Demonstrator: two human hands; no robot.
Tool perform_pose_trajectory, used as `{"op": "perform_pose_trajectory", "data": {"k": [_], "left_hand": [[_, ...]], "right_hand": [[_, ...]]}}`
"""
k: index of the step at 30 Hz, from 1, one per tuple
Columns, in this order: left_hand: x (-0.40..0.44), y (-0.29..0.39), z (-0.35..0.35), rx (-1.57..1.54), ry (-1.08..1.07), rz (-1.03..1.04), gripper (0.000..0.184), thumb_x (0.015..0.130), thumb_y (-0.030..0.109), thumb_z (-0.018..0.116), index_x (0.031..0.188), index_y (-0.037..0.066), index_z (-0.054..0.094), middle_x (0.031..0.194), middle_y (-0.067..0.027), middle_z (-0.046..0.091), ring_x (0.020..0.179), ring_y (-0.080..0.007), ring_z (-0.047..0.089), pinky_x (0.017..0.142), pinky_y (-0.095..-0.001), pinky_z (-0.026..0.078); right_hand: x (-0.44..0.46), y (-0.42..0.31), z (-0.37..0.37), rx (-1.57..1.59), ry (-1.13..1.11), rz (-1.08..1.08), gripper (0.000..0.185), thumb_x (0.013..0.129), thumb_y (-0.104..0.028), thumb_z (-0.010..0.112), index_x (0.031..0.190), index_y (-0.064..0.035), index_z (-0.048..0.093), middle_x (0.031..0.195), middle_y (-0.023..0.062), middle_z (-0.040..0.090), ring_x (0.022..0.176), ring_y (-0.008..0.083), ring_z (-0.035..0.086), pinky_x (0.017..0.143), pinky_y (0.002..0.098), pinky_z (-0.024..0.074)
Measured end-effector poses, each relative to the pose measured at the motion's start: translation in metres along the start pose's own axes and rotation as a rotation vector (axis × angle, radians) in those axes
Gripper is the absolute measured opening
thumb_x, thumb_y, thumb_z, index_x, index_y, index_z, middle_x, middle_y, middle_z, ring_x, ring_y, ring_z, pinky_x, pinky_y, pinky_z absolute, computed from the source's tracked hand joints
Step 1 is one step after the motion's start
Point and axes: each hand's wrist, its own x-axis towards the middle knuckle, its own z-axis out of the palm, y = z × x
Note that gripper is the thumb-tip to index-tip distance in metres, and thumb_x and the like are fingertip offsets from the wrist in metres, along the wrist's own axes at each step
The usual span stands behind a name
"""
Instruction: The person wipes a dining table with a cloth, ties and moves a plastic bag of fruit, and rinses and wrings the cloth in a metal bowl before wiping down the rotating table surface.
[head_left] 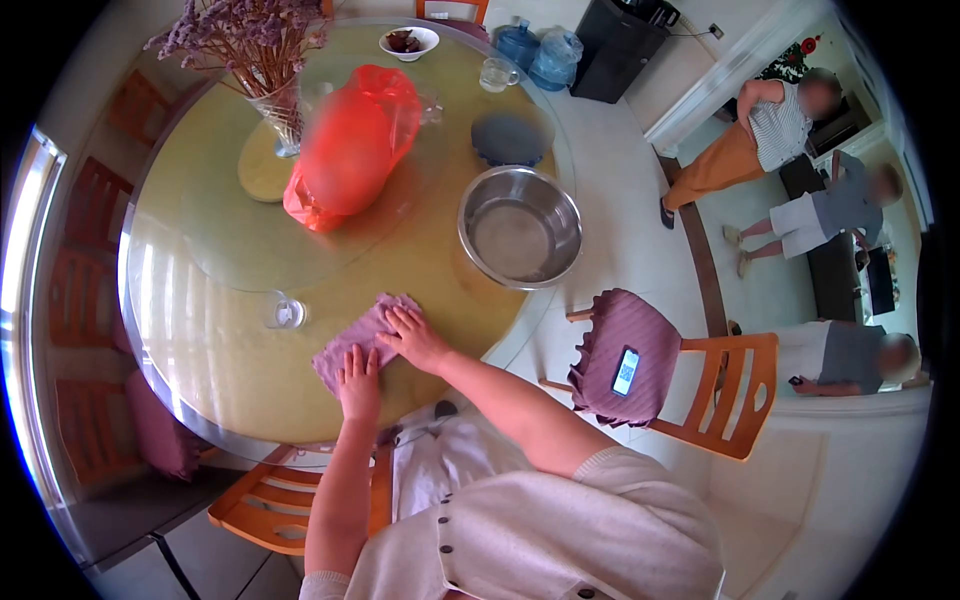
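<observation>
A pinkish-purple cloth point(345, 352) lies folded on the round table point(220, 370), near its front edge. My left hand point(358, 388) rests flat on the cloth's lower part, fingers stretched out. Flat on its upper right part is my right hand point(416, 340), with the fingers slightly spread. Neither hand grips the cloth. To the left of the cloth is a clear drinking glass point(287, 312). A large steel basin point(520, 228) stands to the upper right, near the table's rim.
Further back are a red plastic bag point(358, 145), a vase of dried flowers point(278, 105), a white bowl point(425, 42), a glass mug point(498, 75) and a dark round dish point(510, 138). A phone point(626, 371) lies on the right chair point(640, 345). Several people stand beyond the doorway.
</observation>
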Motion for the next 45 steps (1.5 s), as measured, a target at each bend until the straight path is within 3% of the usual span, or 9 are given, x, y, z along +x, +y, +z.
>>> {"op": "perform_pose_trajectory", "data": {"k": [5,8,11,13,14,18,31,39,45], "left_hand": [[-0.020,0.009,0.008,-0.048,-0.043,0.080,0.053,0.086,0.009,0.047,0.138,0.017,0.046,0.149,-0.0150,0.034,0.135,-0.0366,0.035,0.106,-0.0505,0.033],[-0.032,0.019,-0.011,-0.082,-0.121,0.161,0.053,0.085,0.017,0.053,0.138,0.017,0.046,0.148,-0.0150,0.036,0.137,-0.0333,0.033,0.110,-0.0512,0.028],[-0.031,0.019,-0.022,-0.362,-0.023,0.068,0.055,0.090,0.027,0.051,0.141,0.012,0.040,0.149,-0.0151,0.033,0.140,-0.0319,0.026,0.112,-0.0522,0.021],[-0.023,0.024,0.001,-0.340,0.009,0.021,0.060,0.090,0.031,0.051,0.143,0.008,0.036,0.151,-0.0150,0.029,0.142,-0.0317,0.023,0.114,-0.0512,0.018],[-0.016,0.019,0.015,-0.315,0.044,-0.030,0.066,0.090,0.034,0.051,0.145,0.005,0.031,0.153,-0.0149,0.026,0.143,-0.0315,0.020,0.115,-0.0502,0.015],[-0.014,0.030,0.022,-0.217,0.040,-0.122,0.071,0.090,0.037,0.049,0.147,0.002,0.024,0.155,-0.0149,0.020,0.144,-0.0306,0.016,0.116,-0.0492,0.011],[0.037,0.011,0.022,-0.191,0.156,-0.269,0.075,0.090,0.044,0.046,0.147,0.001,0.023,0.155,-0.0158,0.018,0.145,-0.0320,0.012,0.112,-0.0607,0.005],[-0.030,0.082,0.015,-0.201,-0.095,-0.068,0.084,0.088,0.054,0.047,0.148,0.002,0.022,0.157,-0.0135,0.015,0.146,-0.0288,0.009,0.113,-0.0592,0.006],[-0.073,0.052,0.024,-0.201,-0.001,0.192,0.086,0.083,0.057,0.051,0.147,0.005,0.028,0.155,-0.0090,0.022,0.145,-0.0253,0.014,0.114,-0.0566,0.009]], "right_hand": [[-0.043,-0.014,-0.007,0.083,-0.097,0.137,0.036,0.096,-0.019,0.039,0.128,-0.0143,0.055,0.145,0.0236,0.035,0.137,0.0375,0.030,0.112,0.0451,0.0260],[-0.078,-0.033,-0.001,0.219,-0.089,0.150,0.043,0.093,-0.030,0.050,0.131,-0.0082,0.052,0.144,0.0257,0.034,0.136,0.0405,0.030,0.112,0.0490,0.0227],[-0.062,-0.034,-0.028,0.088,-0.236,0.201,0.068,0.085,-0.043,0.060,0.138,-0.0046,0.041,0.148,0.0276,0.026,0.139,0.0415,0.022,0.114,0.0502,0.0180],[-0.051,-0.031,-0.030,0.248,0.035,0.349,0.087,0.080,-0.049,0.064,0.143,0.0005,0.031,0.149,0.0293,0.023,0.140,0.0421,0.018,0.116,0.0479,0.0147],[-0.041,-0.040,-0.026,0.075,-0.018,0.392,0.094,0.081,-0.051,0.062,0.144,0.0063,0.024,0.149,0.0283,0.023,0.141,0.0410,0.018,0.116,0.0480,0.0142],[-0.029,-0.056,-0.016,-0.038,-0.029,0.527,0.095,0.080,-0.054,0.061,0.145,0.0039,0.023,0.152,0.0246,0.020,0.143,0.0377,0.014,0.116,0.0480,0.0105],[0.039,-0.013,-0.005,-0.080,-0.013,0.335,0.090,0.083,-0.050,0.057,0.147,0.0010,0.019,0.154,0.0192,0.017,0.145,0.0324,0.010,0.117,0.0444,0.0070],[-0.080,-0.023,-0.020,-0.158,-0.083,0.409,0.092,0.082,-0.047,0.061,0.146,0.0047,0.019,0.152,0.0243,0.018,0.143,0.0384,0.015,0.115,0.0495,0.0141],[-0.117,-0.069,-0.010,-0.211,-0.152,0.347,0.092,0.083,-0.050,0.058,0.145,0.0069,0.020,0.152,0.0264,0.016,0.143,0.0409,0.012,0.116,0.0514,0.0096]]}}
